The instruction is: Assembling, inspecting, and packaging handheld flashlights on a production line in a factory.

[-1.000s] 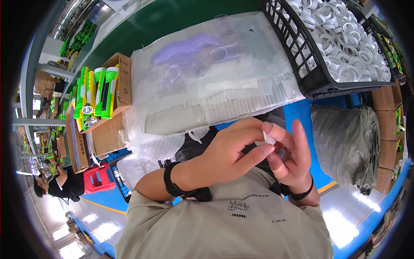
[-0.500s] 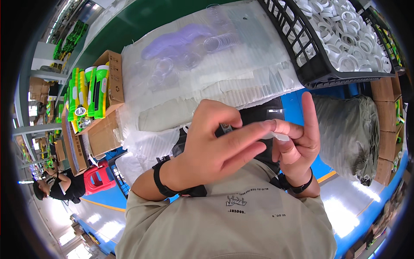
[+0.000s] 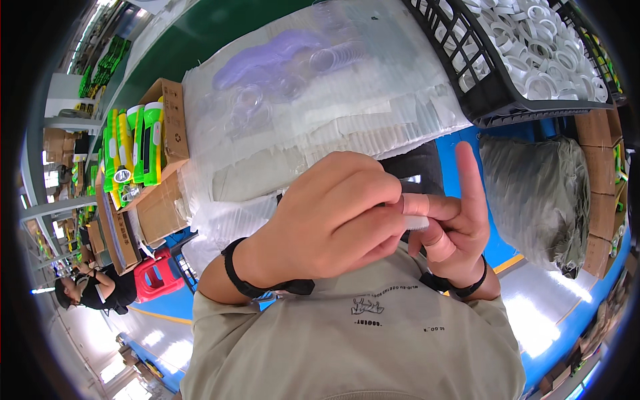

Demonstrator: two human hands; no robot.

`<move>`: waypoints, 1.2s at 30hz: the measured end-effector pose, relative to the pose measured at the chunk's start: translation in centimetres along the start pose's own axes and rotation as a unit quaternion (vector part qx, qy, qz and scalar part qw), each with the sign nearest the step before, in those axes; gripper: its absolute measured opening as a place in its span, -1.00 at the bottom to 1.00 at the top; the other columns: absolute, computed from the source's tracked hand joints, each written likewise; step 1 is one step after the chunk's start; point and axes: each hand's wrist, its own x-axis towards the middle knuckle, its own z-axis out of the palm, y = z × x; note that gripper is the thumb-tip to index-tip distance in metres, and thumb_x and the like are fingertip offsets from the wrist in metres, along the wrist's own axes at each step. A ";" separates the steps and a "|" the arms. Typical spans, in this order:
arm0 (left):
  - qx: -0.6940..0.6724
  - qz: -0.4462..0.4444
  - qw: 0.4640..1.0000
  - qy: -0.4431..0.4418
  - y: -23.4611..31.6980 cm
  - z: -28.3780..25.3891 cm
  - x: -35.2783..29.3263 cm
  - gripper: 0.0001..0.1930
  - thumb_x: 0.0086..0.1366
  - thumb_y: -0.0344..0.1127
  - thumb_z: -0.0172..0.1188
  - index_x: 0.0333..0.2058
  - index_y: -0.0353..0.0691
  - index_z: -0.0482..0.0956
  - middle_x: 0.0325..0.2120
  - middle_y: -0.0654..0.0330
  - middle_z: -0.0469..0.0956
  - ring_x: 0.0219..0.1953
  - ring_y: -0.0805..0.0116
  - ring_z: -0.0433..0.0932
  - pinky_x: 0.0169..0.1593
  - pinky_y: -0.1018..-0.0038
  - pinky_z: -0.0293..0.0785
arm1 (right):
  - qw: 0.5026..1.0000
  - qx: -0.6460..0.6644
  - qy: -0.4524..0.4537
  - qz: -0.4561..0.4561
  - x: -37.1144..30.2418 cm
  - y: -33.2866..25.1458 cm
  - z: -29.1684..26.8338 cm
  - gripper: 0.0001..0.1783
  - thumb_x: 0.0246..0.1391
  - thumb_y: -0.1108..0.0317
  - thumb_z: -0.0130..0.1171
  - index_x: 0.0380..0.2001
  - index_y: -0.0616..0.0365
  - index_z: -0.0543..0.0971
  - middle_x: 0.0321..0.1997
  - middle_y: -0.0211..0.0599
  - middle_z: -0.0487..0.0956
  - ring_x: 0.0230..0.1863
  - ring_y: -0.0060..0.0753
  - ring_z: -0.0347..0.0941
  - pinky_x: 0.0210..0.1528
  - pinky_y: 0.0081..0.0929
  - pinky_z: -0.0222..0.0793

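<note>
Close in front of my chest, my two hands meet. My right hand (image 3: 457,223) has its index finger stretched up and its other fingers curled round a small white piece with a finely ridged edge (image 3: 417,223). Only that edge shows; the rest is hidden by the fingers. Tan tape-like bands wrap two of the right fingers. My left hand (image 3: 340,213) is closed, back upward, its fingertips pressed in against the right fingers and the white piece. Beyond the hands lies a plastic-wrapped work surface (image 3: 267,180) bearing clear round discs (image 3: 337,57) and purplish film pieces (image 3: 267,60).
A black crate (image 3: 497,110) full of white rings (image 3: 540,50) stands at the far right. Below it sits a grey plastic-wrapped bundle (image 3: 527,200). At left, an open carton (image 3: 175,127) holds green and yellow flashlights (image 3: 133,143). A person (image 3: 100,287) sits near a red stool (image 3: 157,277).
My left hand has closed and moved in, its extended fingers now folded against the right fingers. Less of the white piece shows. The right index finger stays raised.
</note>
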 end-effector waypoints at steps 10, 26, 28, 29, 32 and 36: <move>-0.258 -0.234 0.937 -0.030 1.5 -1.5 0.1 -0.75 -0.03 -0.46 0.34 -0.33 -0.35 0.54 -0.51 0.14 0.50 -0.51 0.38 0.47 -0.50 0.53 0.30 | 0.977 -0.092 -0.036 -0.189 0.3 0.5 -0.7 -0.09 0.22 0.36 -0.10 0.19 0.38 -0.58 -0.19 0.09 0.56 -0.46 -0.23 0.56 -0.38 -0.48 0.49; -0.062 -0.073 0.994 0.059 1.6 0.6 -0.9 -0.67 -0.20 -0.52 0.39 -0.37 -0.26 0.53 -0.54 0.19 0.47 -0.63 0.34 0.41 -0.61 0.52 0.29 | 0.996 -0.031 -0.003 -0.079 -0.2 -0.1 0.2 -0.10 0.19 0.48 -0.16 0.17 0.33 -0.64 -0.10 0.13 0.52 -0.54 -0.36 0.54 -0.56 -0.62 0.45; -0.064 -0.072 0.993 0.065 1.5 0.8 -0.9 -0.69 -0.20 -0.55 0.37 -0.39 -0.25 0.53 -0.54 0.19 0.46 -0.64 0.36 0.41 -0.62 0.54 0.28 | 0.996 -0.030 0.005 -0.079 -0.3 -0.1 0.5 -0.10 0.19 0.48 -0.16 0.17 0.32 -0.64 -0.10 0.12 0.52 -0.54 -0.37 0.54 -0.58 -0.64 0.44; -0.065 -0.071 0.993 0.069 1.5 0.8 -0.9 -0.70 -0.20 -0.59 0.34 -0.40 -0.25 0.53 -0.55 0.19 0.46 -0.66 0.37 0.40 -0.63 0.55 0.27 | 0.996 -0.029 0.015 -0.079 -0.3 0.0 0.6 -0.10 0.19 0.48 -0.16 0.17 0.31 -0.64 -0.10 0.11 0.52 -0.54 -0.37 0.53 -0.61 -0.66 0.43; -0.054 -0.095 0.991 0.078 1.9 0.9 -0.8 -0.73 -0.22 -0.63 0.29 -0.47 -0.24 0.50 -0.59 0.22 0.43 -0.69 0.40 0.37 -0.67 0.56 0.22 | 0.996 -0.034 0.006 -0.084 -0.4 0.2 0.5 -0.11 0.20 0.45 -0.15 0.18 0.32 -0.62 -0.10 0.09 0.52 -0.53 -0.38 0.53 -0.61 -0.67 0.42; -0.056 -0.101 0.991 0.064 2.0 0.7 -0.9 -0.76 -0.22 -0.64 0.25 -0.53 -0.21 0.47 -0.63 0.26 0.39 -0.71 0.41 0.34 -0.69 0.57 0.19 | 0.993 -0.047 -0.008 -0.110 -0.4 0.7 0.3 -0.11 0.21 0.41 -0.14 0.19 0.34 -0.60 -0.11 0.07 0.53 -0.53 -0.39 0.53 -0.61 -0.68 0.41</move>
